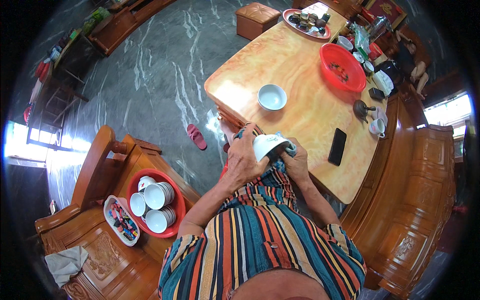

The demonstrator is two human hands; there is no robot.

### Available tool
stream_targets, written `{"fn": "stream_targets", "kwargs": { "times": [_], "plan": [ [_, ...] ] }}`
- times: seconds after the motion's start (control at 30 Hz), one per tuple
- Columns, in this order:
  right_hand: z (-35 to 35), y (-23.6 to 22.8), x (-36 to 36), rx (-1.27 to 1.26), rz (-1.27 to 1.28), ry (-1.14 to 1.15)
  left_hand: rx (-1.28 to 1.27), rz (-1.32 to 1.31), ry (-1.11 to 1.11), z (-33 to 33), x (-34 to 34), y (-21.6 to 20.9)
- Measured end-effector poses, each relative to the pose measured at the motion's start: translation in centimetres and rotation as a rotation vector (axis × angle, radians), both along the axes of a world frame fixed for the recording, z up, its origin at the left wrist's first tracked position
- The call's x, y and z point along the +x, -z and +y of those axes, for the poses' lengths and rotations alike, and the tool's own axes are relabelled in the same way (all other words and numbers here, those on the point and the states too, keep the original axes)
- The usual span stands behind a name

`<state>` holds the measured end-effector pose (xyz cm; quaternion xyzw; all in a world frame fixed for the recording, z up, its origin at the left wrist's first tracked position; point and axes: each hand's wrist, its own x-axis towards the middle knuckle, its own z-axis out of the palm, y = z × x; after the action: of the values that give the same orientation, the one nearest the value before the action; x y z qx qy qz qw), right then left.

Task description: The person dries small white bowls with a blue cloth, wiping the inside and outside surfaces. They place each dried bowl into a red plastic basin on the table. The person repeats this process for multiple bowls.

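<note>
Over my lap, a white bowl (265, 145) is tipped on its side, its mouth facing my right. My left hand (241, 161) is closed around it, thumb at the rim. My right hand (299, 164) grips a bluish cloth (291, 148) pressed to the bowl's rim; part of the cloth is hidden by the fingers. Beyond them, a second white bowl (272, 97) stands upright near the table's left edge. To my left, a red basin (182, 196) holds several stacked white bowls (159, 195).
The marbled table (320, 117) bears a black phone (337, 146), a red tub (342, 67), a brown teapot (362, 109), a white mug (377, 127) and a tea tray (306, 24). Wooden benches (412, 200) flank me. A white basket (121, 220) sits beside the basin. Another person (411, 55) is at far right.
</note>
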<state>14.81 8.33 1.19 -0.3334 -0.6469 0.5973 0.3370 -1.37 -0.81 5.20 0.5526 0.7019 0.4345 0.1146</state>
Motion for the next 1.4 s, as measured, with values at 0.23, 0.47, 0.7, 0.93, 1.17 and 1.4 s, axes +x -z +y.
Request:
{"fn": "stream_targets", "kwargs": {
  "times": [0.23, 0.47, 0.7, 0.93, 1.17, 1.4],
  "plan": [
    [1.2, -3.3, -0.1, 0.593, -0.261, -0.192, -0.138, 0.001, 0.181, 0.2, 0.8, 0.2],
    [1.6, -1.6, -0.4, 0.114, -0.069, -0.188, -0.022, -0.072, 0.138, -0.1, 0.6, 0.9],
    [-1.2, 1.7, -2.4, -0.698, 0.501, 0.069, 0.204, -0.117, -0.029, 0.7, 0.9, 1.1],
    [-2.0, 1.7, -3.5, -0.871, 0.591, 0.038, 0.279, -0.096, 0.004, 1.5, -0.1, 1.6],
    [0.5, 1.2, -3.3, -0.368, 0.726, 0.340, 0.190, -0.428, 0.031, -1.4, 0.9, -1.3],
    [0.7, -1.1, -3.5, 0.614, 0.111, 0.531, 0.214, -1.710, 0.340, 0.2, 2.6, -2.6]
  ]
}}
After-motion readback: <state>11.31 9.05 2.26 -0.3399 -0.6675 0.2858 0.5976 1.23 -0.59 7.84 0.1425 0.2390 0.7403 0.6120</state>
